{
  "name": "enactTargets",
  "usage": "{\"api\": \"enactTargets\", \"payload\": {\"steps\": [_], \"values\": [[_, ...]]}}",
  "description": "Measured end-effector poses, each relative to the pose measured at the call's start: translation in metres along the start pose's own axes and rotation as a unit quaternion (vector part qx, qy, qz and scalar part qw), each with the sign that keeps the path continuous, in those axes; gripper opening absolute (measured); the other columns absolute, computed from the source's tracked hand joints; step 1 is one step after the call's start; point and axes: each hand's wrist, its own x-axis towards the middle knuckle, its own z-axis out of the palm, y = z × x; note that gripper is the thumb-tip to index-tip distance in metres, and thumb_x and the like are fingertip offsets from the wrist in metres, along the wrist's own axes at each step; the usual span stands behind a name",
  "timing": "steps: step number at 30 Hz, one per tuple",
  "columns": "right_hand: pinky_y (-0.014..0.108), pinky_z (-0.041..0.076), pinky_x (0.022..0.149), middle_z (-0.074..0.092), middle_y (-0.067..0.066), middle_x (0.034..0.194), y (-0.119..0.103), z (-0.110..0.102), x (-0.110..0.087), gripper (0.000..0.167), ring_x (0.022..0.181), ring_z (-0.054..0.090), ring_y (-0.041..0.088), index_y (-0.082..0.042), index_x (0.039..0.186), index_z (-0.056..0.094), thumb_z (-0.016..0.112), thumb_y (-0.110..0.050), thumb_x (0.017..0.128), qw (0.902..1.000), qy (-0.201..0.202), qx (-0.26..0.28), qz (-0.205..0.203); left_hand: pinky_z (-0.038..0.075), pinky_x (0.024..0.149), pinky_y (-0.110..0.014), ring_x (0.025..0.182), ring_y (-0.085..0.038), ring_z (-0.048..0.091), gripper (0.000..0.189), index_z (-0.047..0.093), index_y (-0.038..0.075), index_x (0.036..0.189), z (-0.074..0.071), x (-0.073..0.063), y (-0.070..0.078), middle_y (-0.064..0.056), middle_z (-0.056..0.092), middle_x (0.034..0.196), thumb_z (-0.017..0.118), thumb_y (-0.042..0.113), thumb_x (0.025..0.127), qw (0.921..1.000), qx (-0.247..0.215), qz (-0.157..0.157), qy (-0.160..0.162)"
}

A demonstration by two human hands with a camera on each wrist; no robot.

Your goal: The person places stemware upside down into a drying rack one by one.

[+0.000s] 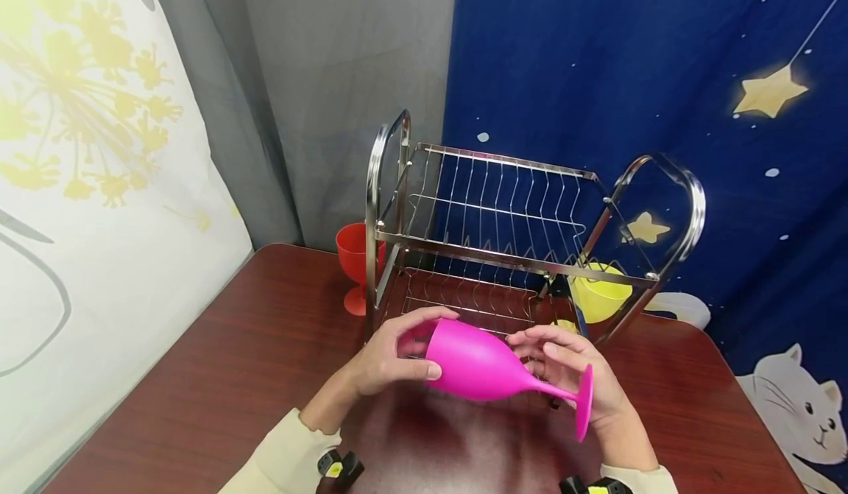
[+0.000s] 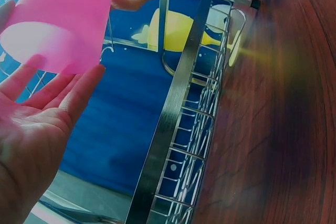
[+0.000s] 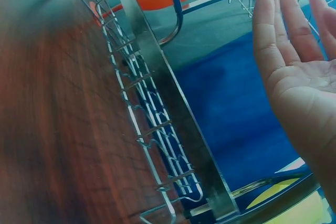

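A pink plastic wine goblet (image 1: pixel 473 361) lies tilted in the air in front of the wire rack, its bowl to the left and its foot to the right. My left hand (image 1: pixel 387 354) holds the bowl at the rim, thumb on the near side and fingers around the far side. Behind the stem, my right hand (image 1: pixel 578 358) has loosely bent fingers; in the right wrist view these fingers (image 3: pixel 268 35) extend with no goblet in sight. The left wrist view shows the pink bowl (image 2: pixel 68 3) against the left fingertips.
A two-tier chrome dish rack (image 1: pixel 517 260) stands on the dark red wooden table (image 1: pixel 265 347). To its left is a red goblet (image 1: pixel 352 258); a yellow goblet (image 1: pixel 601 299) is at its right side. Grey and blue star-patterned curtains (image 1: pixel 563 52) hang behind.
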Motion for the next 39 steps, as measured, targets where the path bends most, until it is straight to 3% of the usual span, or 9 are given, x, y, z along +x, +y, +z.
{"api": "enactTargets", "payload": {"steps": [5, 9, 15, 26, 34, 39], "values": [[0.038, 0.053, 0.094, 0.062, 0.017, 0.129, 0.009, 0.000, -0.002, 0.044, 0.115, 0.062, 0.029, 0.000, 0.130, 0.059, 0.030, 0.012, 0.099, 0.9985, 0.052, -0.012, -0.011, 0.059, 0.077, -0.042, 0.105, -0.027, 0.065, 0.064, 0.048, 0.009, 0.139, 0.002, 0.001, 0.000, -0.012, 0.052, 0.131, 0.070, 0.023, 0.080, 0.9999, -0.004, -0.009, 0.005], [0.039, 0.052, 0.094, 0.062, 0.016, 0.130, 0.014, 0.000, -0.003, 0.046, 0.117, 0.061, 0.028, -0.002, 0.129, 0.061, 0.031, 0.014, 0.098, 0.9980, 0.062, -0.006, -0.013, 0.058, 0.079, -0.042, 0.108, -0.025, 0.064, 0.063, 0.049, 0.010, 0.138, 0.003, 0.003, -0.001, -0.010, 0.053, 0.131, 0.070, 0.023, 0.080, 0.9998, -0.010, -0.012, 0.008], [0.038, 0.050, 0.096, 0.059, 0.015, 0.134, 0.016, 0.001, -0.004, 0.048, 0.125, 0.055, 0.028, -0.004, 0.130, 0.061, 0.032, 0.016, 0.097, 0.9971, 0.075, -0.006, -0.010, 0.058, 0.082, -0.041, 0.109, -0.028, 0.062, 0.061, 0.046, 0.003, 0.138, 0.005, 0.005, -0.003, -0.015, 0.053, 0.131, 0.068, 0.019, 0.083, 0.9995, -0.012, 0.023, 0.016], [0.042, 0.043, 0.106, 0.045, 0.013, 0.148, 0.009, 0.009, -0.002, 0.054, 0.137, 0.042, 0.028, -0.005, 0.140, 0.050, 0.044, 0.015, 0.091, 0.9983, 0.053, -0.025, 0.001, 0.057, 0.084, -0.040, 0.110, -0.028, 0.062, 0.060, 0.045, -0.001, 0.134, 0.007, 0.006, -0.006, -0.018, 0.053, 0.128, 0.069, 0.020, 0.084, 0.9990, -0.021, 0.023, 0.031], [0.043, 0.042, 0.107, 0.035, 0.019, 0.153, 0.012, 0.007, 0.000, 0.057, 0.138, 0.040, 0.034, -0.003, 0.147, 0.039, 0.044, 0.015, 0.092, 0.9983, -0.025, -0.034, -0.041, 0.057, 0.083, -0.040, 0.110, -0.028, 0.060, 0.059, 0.044, 0.000, 0.132, 0.010, 0.007, -0.006, -0.017, 0.052, 0.125, 0.070, 0.021, 0.083, 0.9992, -0.020, 0.003, 0.035], [0.043, 0.044, 0.105, 0.039, 0.017, 0.152, 0.011, 0.009, 0.002, 0.051, 0.136, 0.042, 0.032, -0.006, 0.146, 0.043, 0.048, 0.005, 0.096, 0.9976, -0.014, -0.057, -0.036, 0.057, 0.084, -0.040, 0.111, -0.028, 0.059, 0.056, 0.045, 0.003, 0.133, 0.011, 0.008, -0.007, -0.017, 0.051, 0.127, 0.069, 0.017, 0.084, 0.9992, -0.023, 0.002, 0.032]]}}
